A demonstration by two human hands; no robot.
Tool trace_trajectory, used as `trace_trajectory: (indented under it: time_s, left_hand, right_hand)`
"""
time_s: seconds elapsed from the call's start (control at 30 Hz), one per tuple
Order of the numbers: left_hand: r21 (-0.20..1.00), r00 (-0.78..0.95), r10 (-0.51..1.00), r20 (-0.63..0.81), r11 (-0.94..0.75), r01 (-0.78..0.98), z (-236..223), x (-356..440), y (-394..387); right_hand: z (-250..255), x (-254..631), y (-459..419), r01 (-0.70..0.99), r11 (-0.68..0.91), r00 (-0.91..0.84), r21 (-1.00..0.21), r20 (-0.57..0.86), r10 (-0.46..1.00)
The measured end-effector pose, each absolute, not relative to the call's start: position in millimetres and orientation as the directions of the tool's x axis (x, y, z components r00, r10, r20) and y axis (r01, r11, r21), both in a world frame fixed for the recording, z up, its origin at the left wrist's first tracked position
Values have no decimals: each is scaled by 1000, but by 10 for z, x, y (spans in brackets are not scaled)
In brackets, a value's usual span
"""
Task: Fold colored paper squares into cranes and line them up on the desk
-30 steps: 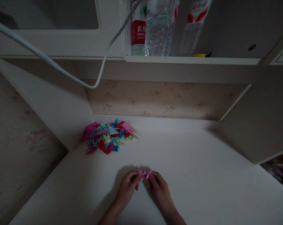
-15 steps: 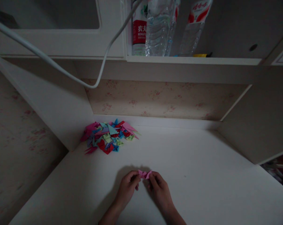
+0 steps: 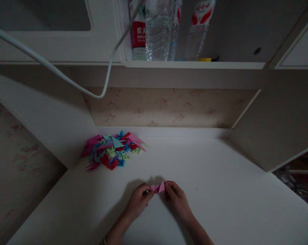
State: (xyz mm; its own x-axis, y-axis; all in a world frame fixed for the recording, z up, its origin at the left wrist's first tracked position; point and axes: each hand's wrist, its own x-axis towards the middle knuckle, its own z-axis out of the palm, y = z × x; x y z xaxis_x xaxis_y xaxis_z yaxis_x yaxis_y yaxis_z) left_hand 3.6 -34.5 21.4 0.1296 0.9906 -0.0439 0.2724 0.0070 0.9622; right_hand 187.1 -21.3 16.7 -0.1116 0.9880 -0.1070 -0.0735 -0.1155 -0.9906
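Observation:
A small pink folded paper piece (image 3: 158, 187) is pinched between both hands just above the white desk (image 3: 220, 197). My left hand (image 3: 138, 200) grips its left end with curled fingers. My right hand (image 3: 176, 198) grips its right end, whose corner points up. A heap of several colourful folded paper triangles (image 3: 110, 151) lies on the desk at the back left, well apart from both hands.
A white cable (image 3: 67, 76) hangs across the upper left. On the shelf (image 3: 194, 64) above the desk stand clear plastic water bottles (image 3: 157, 30). White side panels wall in the desk on the left and right.
The view has shifted a little, so everything sits slightly left. The right end of the pink piece now tilts upward between my fingers. The paper heap has not moved.

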Motion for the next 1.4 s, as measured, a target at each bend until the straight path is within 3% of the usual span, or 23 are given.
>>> trace_trajectory:
  time_s: [0.23, 0.5, 0.9, 1.1, 1.4]
  left_hand:
    - [849, 250, 960, 129, -237, 472, 348, 319, 345]
    - [664, 268, 954, 133, -286, 691, 468, 1073, 1515]
    - [548, 230, 970, 78, -235, 803, 506, 1674, 2456]
    - [493, 226, 973, 46, -218, 842, 391, 1708, 2579]
    - [483, 199, 979, 49, -197, 853, 342, 1778, 2569]
  right_hand:
    - [124, 2742, -124, 373, -111, 202, -921, -36, 979]
    - [73, 2623, -176, 749, -16, 46, -662, 27, 999]
    - [186, 2541, -44, 821, -112, 113, -560, -33, 993]
    - [142, 2553, 42, 855, -157, 133, -493, -85, 988]
    - [195, 2535, 28, 846, -162, 153, -507, -61, 986]
